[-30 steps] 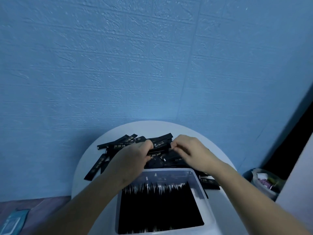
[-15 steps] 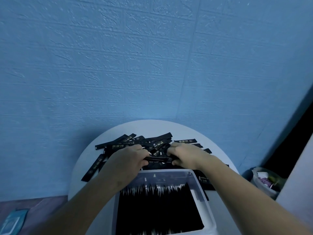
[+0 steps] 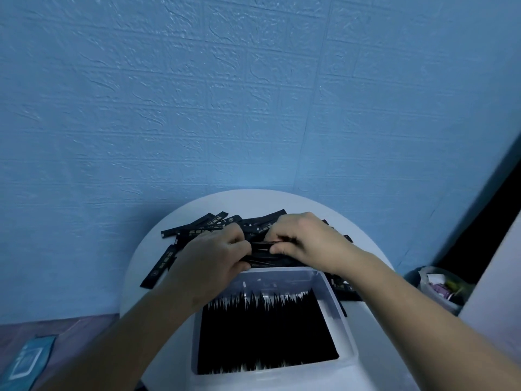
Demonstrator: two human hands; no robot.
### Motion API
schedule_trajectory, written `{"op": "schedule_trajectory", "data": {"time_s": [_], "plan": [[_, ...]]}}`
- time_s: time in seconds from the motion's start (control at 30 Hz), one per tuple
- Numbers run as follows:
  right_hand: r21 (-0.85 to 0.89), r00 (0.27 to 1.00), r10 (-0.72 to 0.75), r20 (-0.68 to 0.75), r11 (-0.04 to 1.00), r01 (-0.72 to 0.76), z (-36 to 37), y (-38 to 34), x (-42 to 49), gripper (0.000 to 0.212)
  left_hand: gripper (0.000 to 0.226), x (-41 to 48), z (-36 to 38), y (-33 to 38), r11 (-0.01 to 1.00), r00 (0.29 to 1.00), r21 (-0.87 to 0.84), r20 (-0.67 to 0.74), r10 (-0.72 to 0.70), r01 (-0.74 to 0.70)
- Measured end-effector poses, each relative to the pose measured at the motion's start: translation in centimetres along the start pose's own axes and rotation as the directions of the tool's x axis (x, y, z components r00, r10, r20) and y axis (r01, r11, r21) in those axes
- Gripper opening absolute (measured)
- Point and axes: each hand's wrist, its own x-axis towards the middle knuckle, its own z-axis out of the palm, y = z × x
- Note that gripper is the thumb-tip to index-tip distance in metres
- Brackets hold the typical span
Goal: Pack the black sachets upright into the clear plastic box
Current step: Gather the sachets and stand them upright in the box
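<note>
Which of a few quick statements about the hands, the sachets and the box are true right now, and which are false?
1. The left hand and right hand both grip a bundle of sachets just beyond the clear plastic box. True.
2. The box is empty. False: it holds a dense row of upright sachets.
3. Loose sachets lie on the round white table behind the box. True.
4. The left hand is down inside the box. False: it grips the bundle beyond the box's far rim.
</note>
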Motion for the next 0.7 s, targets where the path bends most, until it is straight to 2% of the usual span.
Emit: {"op": "schedule_trajectory", "data": {"time_s": [0.1, 0.23, 0.4, 0.53, 0.7], "plan": [[-0.025, 0.999, -0.050, 0.000, 0.998, 0.050, 0.6, -0.8, -0.5, 0.015, 0.027, -0.3, 0.0, 0.7, 1.000, 1.000, 0.004, -0.020, 0.017, -0.017], [0.031, 0.998, -0.055, -0.030, 0.998, 0.056, 0.9, -1.6, -1.1, 0.022, 0.041, -0.6, -0.3, 1.4, 0.999, 0.997, 0.035, -0.068, 0.022, -0.020], [0.061, 0.999, 0.001, -0.044, 0.998, 0.001, 0.4, -2.4, -2.7, 0.019, 0.032, -0.7, -0.6, 0.9, 0.992, 0.997, 0.116, -0.046, 0.055, -0.049], [-0.155, 0.998, 0.057, 0.032, 0.987, -0.051, 0.3, -2.8, -3.8, 0.041, 0.024, -0.7, -0.2, 0.6, 0.983, 0.998, 0.173, -0.009, 0.056, -0.053], [-0.199, 0.998, 0.064, 0.010, 0.978, -0.061, 1.0, -3.7, -3.7, 0.051, 0.029, -0.1, 0.3, 0.3, 0.982, 1.000, 0.187, 0.004, -0.017, 0.016]]}}
